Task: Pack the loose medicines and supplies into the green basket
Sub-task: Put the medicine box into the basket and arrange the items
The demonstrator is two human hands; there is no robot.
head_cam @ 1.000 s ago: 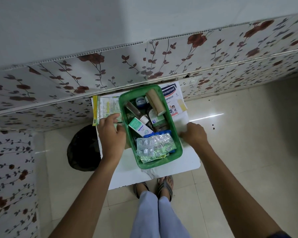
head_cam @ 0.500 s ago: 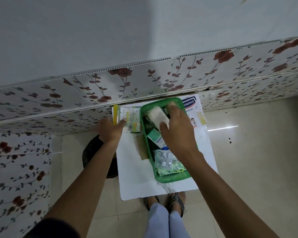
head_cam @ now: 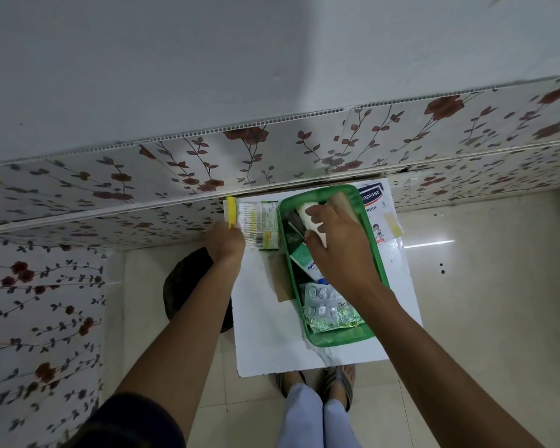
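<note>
The person stands at a small white counter (head_cam: 265,344) pushed against the flower-patterned wall, both bare arms stretched forward and down.

The green basket (head_cam: 343,339) sits on the right half of the counter, its long side running away from the person. The right hand (head_cam: 340,250) reaches down into the far half of the basket, palm down, fingers curled around a white roll (head_cam: 307,218) that lies tilted among the other things; the thumb presses its near end.

Below that hand in the basket lie a green and white medicine box (head_cam: 303,258) and, at the near end, silver blister packs (head_cam: 324,302) on top of a shiny green sachet (head_cam: 337,321).

The left hand (head_cam: 225,242) is at the far left corner of the counter, knuckles up, fingers closed on the edge of a flat yellow and green packet (head_cam: 256,221) that lies just left of the basket.

A plaster box (head_cam: 379,211) lies flat under the basket's far right edge, part hidden by it.
</note>
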